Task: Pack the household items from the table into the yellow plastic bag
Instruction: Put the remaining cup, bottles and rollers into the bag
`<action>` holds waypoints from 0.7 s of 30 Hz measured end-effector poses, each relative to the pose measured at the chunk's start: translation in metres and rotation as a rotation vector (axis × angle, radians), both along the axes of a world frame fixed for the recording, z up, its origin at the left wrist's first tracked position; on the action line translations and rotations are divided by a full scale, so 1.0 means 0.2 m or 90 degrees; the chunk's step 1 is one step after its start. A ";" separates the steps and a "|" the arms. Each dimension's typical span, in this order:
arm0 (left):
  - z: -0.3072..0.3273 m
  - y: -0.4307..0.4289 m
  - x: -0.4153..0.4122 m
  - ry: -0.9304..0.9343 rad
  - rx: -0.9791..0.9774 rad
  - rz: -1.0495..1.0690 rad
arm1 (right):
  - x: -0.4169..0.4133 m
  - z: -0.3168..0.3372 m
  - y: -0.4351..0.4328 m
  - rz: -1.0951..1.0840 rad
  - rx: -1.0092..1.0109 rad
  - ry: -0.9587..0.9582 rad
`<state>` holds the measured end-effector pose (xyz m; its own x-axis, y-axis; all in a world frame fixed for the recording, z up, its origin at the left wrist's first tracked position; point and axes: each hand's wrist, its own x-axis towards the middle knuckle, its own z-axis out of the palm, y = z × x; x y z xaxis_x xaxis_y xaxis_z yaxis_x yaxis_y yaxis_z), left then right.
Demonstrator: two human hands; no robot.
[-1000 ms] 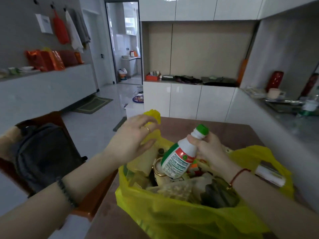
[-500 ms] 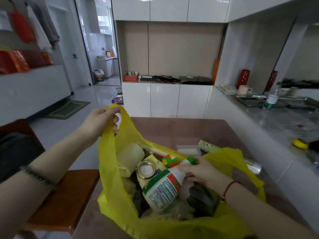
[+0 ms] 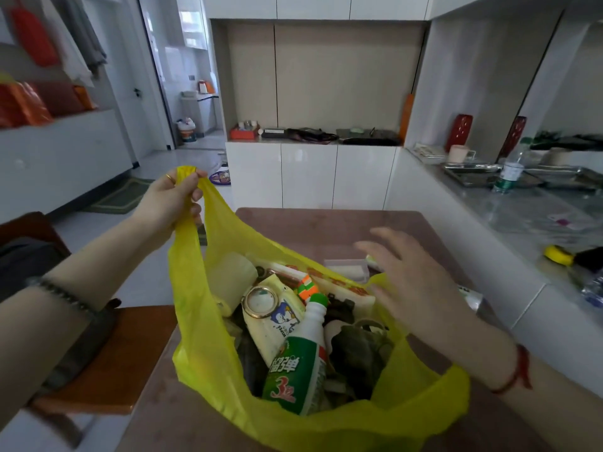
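Two hands are dividing the work: the left hand (image 3: 169,203) is pinching a handle of the yellow plastic bag (image 3: 192,327) high so its mouth gapes on the table (image 3: 326,223); the right hand (image 3: 408,282), spread and empty, is hovering near a small clear box (image 3: 347,268) lying outside it.

Right hand (image 3: 408,282) blurred — hiding most of a roll (image 3: 471,298), perhaps; yellow bag (image 3: 326,425) cropped below.

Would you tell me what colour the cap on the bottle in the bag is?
The cap is green, shown best in the head view.
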<state>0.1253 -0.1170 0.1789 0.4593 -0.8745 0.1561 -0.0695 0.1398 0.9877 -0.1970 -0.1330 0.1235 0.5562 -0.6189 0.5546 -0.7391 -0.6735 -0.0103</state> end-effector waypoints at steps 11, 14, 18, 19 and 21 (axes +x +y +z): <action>0.10 -0.07 -0.04 -0.017 -0.025 -0.019 | -0.38 0.28 -0.16 0.014 0.940 -0.733; 0.22 -0.07 -0.04 -0.036 -0.051 -0.006 | -0.30 0.49 -0.30 0.051 0.953 -0.896; 0.27 -0.03 0.01 0.004 -0.062 0.024 | -0.16 0.60 -0.41 0.112 0.923 -0.866; 0.27 0.00 0.03 0.020 -0.073 0.033 | -0.14 0.61 -0.43 0.132 0.909 -0.867; 0.27 0.05 0.06 0.032 -0.082 0.041 | -0.12 0.61 -0.49 0.155 0.887 -0.874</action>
<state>0.1382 -0.1080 0.2319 0.5241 -0.8168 0.2413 -0.0341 0.2629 0.9642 -0.2206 -0.2313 0.2446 0.3750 -0.9206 -0.1087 0.3184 0.2380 -0.9176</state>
